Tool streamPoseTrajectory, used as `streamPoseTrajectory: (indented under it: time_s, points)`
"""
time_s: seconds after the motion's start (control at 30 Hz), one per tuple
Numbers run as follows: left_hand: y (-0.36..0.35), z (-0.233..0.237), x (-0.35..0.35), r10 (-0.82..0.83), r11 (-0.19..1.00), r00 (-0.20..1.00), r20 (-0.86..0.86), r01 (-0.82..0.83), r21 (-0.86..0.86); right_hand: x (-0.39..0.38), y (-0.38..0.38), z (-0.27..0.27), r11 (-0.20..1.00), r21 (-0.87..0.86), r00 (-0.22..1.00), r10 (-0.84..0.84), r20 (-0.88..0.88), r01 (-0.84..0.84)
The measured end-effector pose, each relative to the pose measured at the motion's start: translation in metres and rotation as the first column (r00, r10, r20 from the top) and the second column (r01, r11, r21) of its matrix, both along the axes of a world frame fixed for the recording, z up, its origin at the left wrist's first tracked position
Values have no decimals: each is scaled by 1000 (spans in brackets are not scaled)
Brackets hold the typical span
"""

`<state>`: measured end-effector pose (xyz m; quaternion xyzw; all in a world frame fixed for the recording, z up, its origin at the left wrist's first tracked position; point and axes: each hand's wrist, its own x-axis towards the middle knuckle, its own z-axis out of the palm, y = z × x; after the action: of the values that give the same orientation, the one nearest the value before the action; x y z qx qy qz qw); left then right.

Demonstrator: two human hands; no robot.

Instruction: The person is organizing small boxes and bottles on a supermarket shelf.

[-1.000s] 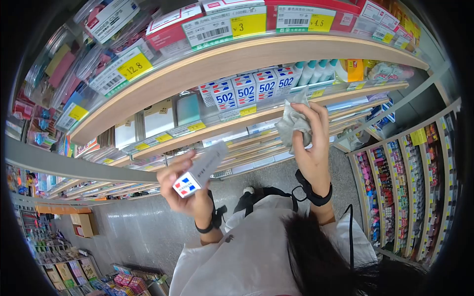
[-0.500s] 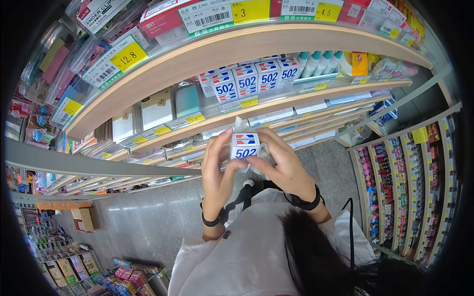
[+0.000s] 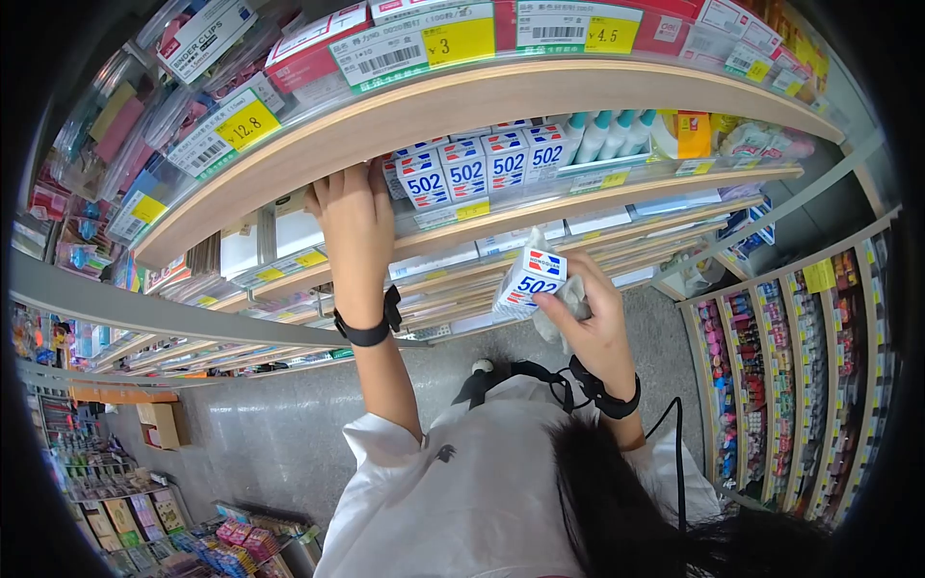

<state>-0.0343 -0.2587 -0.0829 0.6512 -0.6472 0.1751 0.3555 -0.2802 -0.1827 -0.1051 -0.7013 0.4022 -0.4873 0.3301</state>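
Note:
In my right hand [image 3: 599, 306] is a small white box [image 3: 536, 275] marked HONGQUAN and 502, tilted, with the thumb on its front edge. A greyish-white cloth [image 3: 551, 332] is bunched behind and below the box in the same hand. My left hand [image 3: 355, 217] reaches into the middle shelf, back of the hand up and fingers stretched forward. Its fingertips disappear under the upper shelf board, just left of a row of matching 502 boxes [image 3: 466, 171].
White bottles with teal caps [image 3: 607, 135] stand right of the boxes. The upper shelf's wooden edge [image 3: 501, 85] overhangs my left hand. Lower shelves hold flat packs. A rack of small colourful goods [image 3: 780, 366] stands at the right, and a cardboard box [image 3: 162, 426] sits on the floor.
My left hand has let go of the 502 box and moved up and left into the shelf. My right hand has carried the box and cloth to the right.

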Motion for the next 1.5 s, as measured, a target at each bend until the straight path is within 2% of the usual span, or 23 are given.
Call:
streamPoseTrajectory:
  time_s: [0.2, 0.33, 0.43, 0.5, 0.53, 0.6, 0.63, 0.7, 0.83, 1.03, 1.23, 1.4, 1.5]
  points:
    - [-12, -5, 1, -41, 997, 998, 56, 37, 62, -19, 3, -2, 997, 7, 997, -73, -13, 74]
    - [-8, -5, 2, -37, 998, 998, 44, 35, 44, -22, 1, -4, 996, 0, 995, -94, -9, 94]
    - [-4, -6, 5, -35, 999, 997, 75, 37, -30, -18, 1, -4, 996, -2, 996, -85, 6, 85]
    - [0, -4, 6, -125, 989, 990, -71, 119, -88, -16, 0, -5, 999, 6, 999, -46, -9, 46]
    - [1, -4, 6, -122, 990, 990, -71, 116, -86, -15, 0, -5, 999, 9, 999, -43, -9, 43]
    - [1, -4, 7, -232, 971, 941, -246, 211, -108, -13, 0, -4, 1000, 12, 1000, -8, -5, 8]
    - [2, -3, 7, -227, 972, 943, -245, 205, -110, -11, 0, -4, 1000, 10, 1000, -2, -4, 2]
    - [2, -1, 3, -232, 972, 909, -347, 207, -108, -11, -1, -5, 1000, 5, 1000, 17, -19, -17]
    - [1, -4, 5, -205, 979, 924, -322, 192, -73, -12, 1, -5, 1000, 26, 1000, 16, -17, -16]
    - [1, -9, 2, -260, 964, 891, -372, 221, -144, -17, 2, -8, 999, -2, 999, -33, -29, 33]
    - [-3, -10, 9, -218, 975, 880, -421, 214, -57, -17, 4, -7, 999, 21, 999, -37, -22, 38]
    - [-4, -15, 15, -269, 959, 758, -594, 266, -96, -18, 5, -7, 999, 6, 999, -41, -34, 41]
    - [-3, -15, 16, -277, 954, 746, -605, 287, -82, -18, 5, -9, 999, 3, 998, -41, -40, 42]
